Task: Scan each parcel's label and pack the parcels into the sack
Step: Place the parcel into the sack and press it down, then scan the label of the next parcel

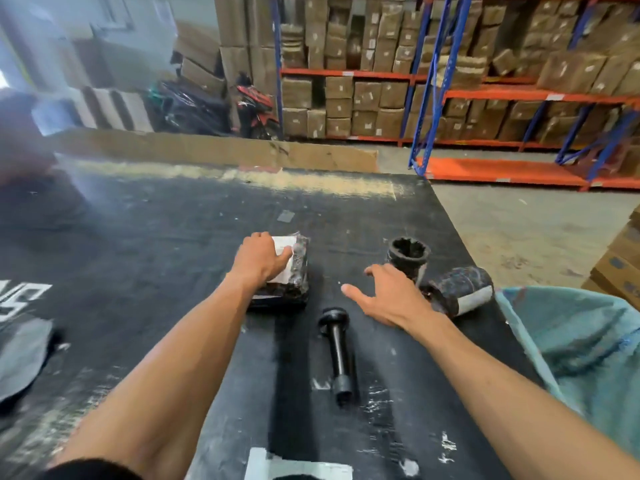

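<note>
A black wrapped parcel [294, 271] with a white label lies in the middle of the black table [156, 244]. My left hand [261, 258] rests flat on top of it, fingers over the label. My right hand [388, 296] hovers open just to the right, fingers spread, holding nothing. A black handheld scanner [337, 355] lies on the table between my forearms. A second round black parcel [457, 289] with a white label lies on its side past my right hand. The teal sack [581, 341] hangs open at the table's right edge.
A black cylindrical holder [408, 252] stands upright behind my right hand. A grey bag [20, 358] lies at the left edge. Cardboard sheet [214, 148] lines the far edge. Shelving [450, 81] full of cartons stands beyond; stacked boxes [620, 268] sit at right.
</note>
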Available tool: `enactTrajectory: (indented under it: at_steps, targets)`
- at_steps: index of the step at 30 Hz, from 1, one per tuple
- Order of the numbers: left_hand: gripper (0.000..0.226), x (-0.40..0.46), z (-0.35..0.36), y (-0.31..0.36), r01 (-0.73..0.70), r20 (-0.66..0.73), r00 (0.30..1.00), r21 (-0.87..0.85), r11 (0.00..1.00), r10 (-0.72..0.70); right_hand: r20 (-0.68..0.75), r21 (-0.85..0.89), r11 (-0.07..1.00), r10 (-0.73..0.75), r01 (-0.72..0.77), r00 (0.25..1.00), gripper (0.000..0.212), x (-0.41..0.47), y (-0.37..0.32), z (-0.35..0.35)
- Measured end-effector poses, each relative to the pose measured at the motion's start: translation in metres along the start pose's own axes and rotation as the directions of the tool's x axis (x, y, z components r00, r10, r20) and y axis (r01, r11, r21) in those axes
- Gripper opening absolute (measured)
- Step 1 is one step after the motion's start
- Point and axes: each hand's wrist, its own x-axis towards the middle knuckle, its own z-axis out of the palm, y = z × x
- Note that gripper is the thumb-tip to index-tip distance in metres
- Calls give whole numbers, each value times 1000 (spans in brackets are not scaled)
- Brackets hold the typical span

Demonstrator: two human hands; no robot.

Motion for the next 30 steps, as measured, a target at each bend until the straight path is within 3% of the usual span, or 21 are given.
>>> enactTrajectory:
  at_steps: [4, 9, 14, 16, 18, 21, 24, 27, 30]
  targets:
    - [86, 1, 12, -35, 192, 84, 979, -75, 979, -186, 147, -80, 995, 72, -60, 987, 90, 0, -34, 39]
    - [102, 5, 20, -41, 276, 203, 947, -120, 954, -249, 256, -20, 967, 251, -254, 934, 93, 2, -46, 74]
    - [135, 19, 13, -55, 346, 391, 891, -251, 904, -232, 307, 274, 897, 259, -346, 916, 71, -3, -40, 91]
    - [141, 16, 12, -52, 342, 375, 902, -312, 886, -215, 273, 414, 834, 269, -366, 924, 65, -4, -34, 90]
    - [145, 12, 12, -46, 310, 306, 929, -326, 893, -210, 275, 605, 695, 276, -389, 921, 55, -6, -29, 84]
    - [133, 0, 6, -33, 278, 243, 950, -375, 885, -195, 256, 797, 503, 220, -334, 941, 45, -11, -29, 64]
    - [122, -19, 0, -18, 197, 171, 976, -400, 895, -138, 118, 906, 379, 198, -187, 973, 44, -11, -36, 41]
    - [118, -36, -1, -6, 106, 115, 991, -407, 907, -64, -49, 914, 403, 190, -33, 981, 38, -5, -46, 25]
    - [111, -52, 2, 1, 59, 48, 998, -420, 905, -42, -177, 834, 549, 183, 48, 967, 43, -6, -58, 12]
